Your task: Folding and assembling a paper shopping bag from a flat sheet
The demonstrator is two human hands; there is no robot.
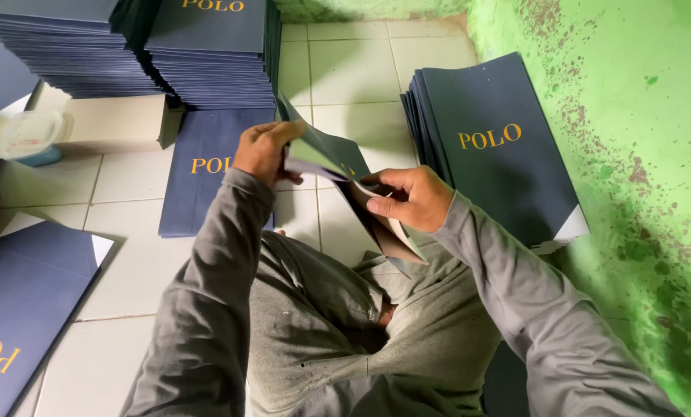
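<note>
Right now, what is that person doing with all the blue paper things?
A person sitting on the tiled floor holds one dark blue folded paper bag in both hands. The left hand grips its upper edge, and the right hand pinches the lower part, fingers on the open fold. More flat bags lean against the green wall in a stack, and taller piles sit ahead.

Single head-worn view, angled steeply down over the seated wearer's lap and forearms, close range. Left hand (262, 150) and right hand (409, 197) sit centre frame; tiled floor (353, 69) fills the upper and left frame, green wall (654, 116) the right edge. No second view shares any of it.
</note>
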